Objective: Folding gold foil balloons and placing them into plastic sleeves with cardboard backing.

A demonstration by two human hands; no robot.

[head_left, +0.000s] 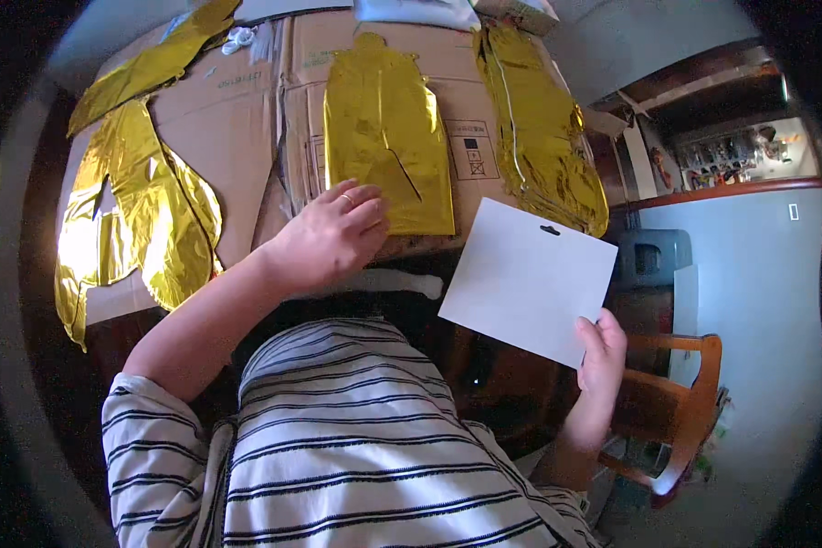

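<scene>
My right hand (603,356) grips a white rectangular card (532,279) by its lower right corner, thumb on top. The card has a small hanging slot near its upper edge and is tilted. My left hand (333,228) is over the lower left part of a flat gold foil bag (388,128), fingers loosely bent and holding nothing that I can see. That bag lies on the cardboard, its top narrowing to a rounded tip. A dark slanting line crosses its lower half.
Crumpled gold foil pieces (146,201) lie at the left, with another gold strip (155,64) behind. Wrinkled gold foil (543,119) covers the right side of the cardboard (233,119). Small white rings (239,38) sit at the back. A wooden chair (671,402) stands at the right.
</scene>
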